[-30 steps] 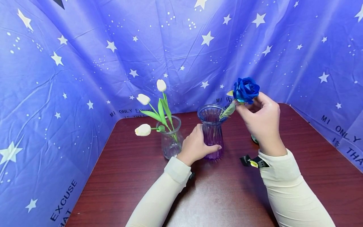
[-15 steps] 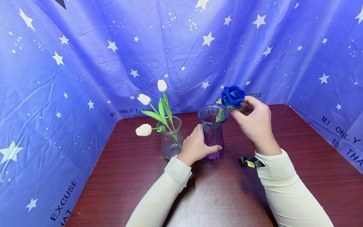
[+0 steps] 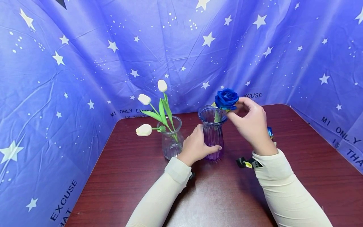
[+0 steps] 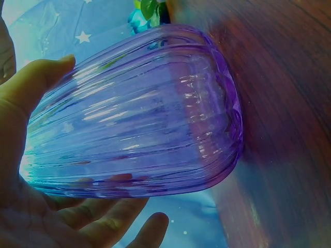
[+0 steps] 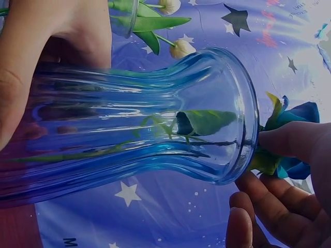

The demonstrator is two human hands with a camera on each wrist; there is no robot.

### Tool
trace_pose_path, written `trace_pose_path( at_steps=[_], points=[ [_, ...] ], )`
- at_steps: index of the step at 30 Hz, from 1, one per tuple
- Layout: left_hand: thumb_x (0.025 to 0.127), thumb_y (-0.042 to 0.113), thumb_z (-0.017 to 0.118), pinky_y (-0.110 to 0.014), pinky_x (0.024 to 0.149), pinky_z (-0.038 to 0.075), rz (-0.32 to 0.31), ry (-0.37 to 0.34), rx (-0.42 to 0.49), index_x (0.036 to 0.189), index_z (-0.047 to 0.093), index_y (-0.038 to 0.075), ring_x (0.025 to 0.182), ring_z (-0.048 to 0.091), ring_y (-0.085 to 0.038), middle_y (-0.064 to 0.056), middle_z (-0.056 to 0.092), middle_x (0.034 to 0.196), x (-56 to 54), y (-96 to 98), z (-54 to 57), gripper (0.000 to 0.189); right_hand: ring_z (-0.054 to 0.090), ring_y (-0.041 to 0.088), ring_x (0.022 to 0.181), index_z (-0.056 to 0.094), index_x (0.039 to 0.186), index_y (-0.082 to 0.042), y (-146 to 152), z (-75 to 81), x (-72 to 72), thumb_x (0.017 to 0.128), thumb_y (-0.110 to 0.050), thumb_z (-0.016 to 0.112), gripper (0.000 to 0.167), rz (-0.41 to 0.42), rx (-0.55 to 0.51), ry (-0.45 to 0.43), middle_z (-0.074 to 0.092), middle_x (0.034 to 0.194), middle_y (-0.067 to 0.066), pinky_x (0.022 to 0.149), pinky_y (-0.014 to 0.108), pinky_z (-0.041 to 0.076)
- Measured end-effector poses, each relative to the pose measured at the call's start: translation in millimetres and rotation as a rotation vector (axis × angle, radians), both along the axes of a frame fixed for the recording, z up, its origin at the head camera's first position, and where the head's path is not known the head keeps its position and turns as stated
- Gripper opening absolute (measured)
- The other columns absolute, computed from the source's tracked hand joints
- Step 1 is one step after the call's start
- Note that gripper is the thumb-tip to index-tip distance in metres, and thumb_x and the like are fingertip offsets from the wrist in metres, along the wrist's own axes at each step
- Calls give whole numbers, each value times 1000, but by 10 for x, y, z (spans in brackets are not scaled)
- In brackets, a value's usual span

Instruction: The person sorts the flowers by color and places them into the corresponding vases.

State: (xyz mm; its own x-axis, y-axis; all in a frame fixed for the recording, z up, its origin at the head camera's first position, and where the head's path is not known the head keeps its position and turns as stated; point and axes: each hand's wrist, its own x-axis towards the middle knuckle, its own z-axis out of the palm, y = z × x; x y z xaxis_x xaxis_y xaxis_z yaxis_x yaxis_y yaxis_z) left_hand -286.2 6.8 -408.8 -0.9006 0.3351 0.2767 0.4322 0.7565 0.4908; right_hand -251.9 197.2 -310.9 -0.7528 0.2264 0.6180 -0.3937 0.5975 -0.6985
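A ribbed glass vase (image 3: 213, 134), blue at the rim and purple at the base, stands upright on the table. My left hand (image 3: 195, 145) grips its body from the left, thumb and fingers on opposite sides. A blue rose (image 3: 226, 99) leans at the vase's right rim, its bloom above the opening. Just under the bloom, my right hand (image 3: 249, 124) pinches the rose. Through the glass in the right wrist view, the leaf (image 5: 207, 123) and thin green stem show inside the vase.
Left of the purple vase stands a clear glass vase (image 3: 170, 148) holding white tulips (image 3: 144, 99). Another blue flower (image 3: 270, 131) is partly hidden behind my right wrist. Starry blue cloth (image 3: 181, 47) hangs around the dark red table (image 3: 215, 195).
My right hand has moved left and down with the blue rose, its stem and leaf lowering into the vase. The left hand stays on the vase. The flower behind my right wrist has become visible.
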Motion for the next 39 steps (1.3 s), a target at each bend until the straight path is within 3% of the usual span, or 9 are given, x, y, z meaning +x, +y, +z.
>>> trace_pose_path(
  at_steps=[13, 19, 39],
  points=[
    [72, 68, 83, -42, 83, 60, 3, 5, 11, 141, 46, 14, 101, 69, -19, 1, 62, 118, -10, 3, -10, 95, 64, 3, 80, 73, 112, -17, -18, -33, -13, 86, -23, 80, 27, 10, 43, -30, 76, 94, 1, 73, 18, 47],
    [72, 68, 84, -43, 82, 60, 8, 3, 14, 138, 47, 14, 100, 70, -20, 2, 62, 116, -10, 9, -11, 93, 66, 5, 84, 74, 113, -16, -20, -54, -36, 86, -20, 82, 28, 52, 9, -28, 77, 98, 3, 77, 20, 47],
    [72, 67, 84, -43, 82, 60, 4, 9, 20, 140, 46, 14, 100, 70, -20, 1, 62, 118, -10, 3, -16, 94, 66, 2, 84, 75, 112, -19, -8, -53, -35, 86, -23, 85, 27, 71, -5, 0, 78, 99, 2, 74, 17, 49]
  ],
)
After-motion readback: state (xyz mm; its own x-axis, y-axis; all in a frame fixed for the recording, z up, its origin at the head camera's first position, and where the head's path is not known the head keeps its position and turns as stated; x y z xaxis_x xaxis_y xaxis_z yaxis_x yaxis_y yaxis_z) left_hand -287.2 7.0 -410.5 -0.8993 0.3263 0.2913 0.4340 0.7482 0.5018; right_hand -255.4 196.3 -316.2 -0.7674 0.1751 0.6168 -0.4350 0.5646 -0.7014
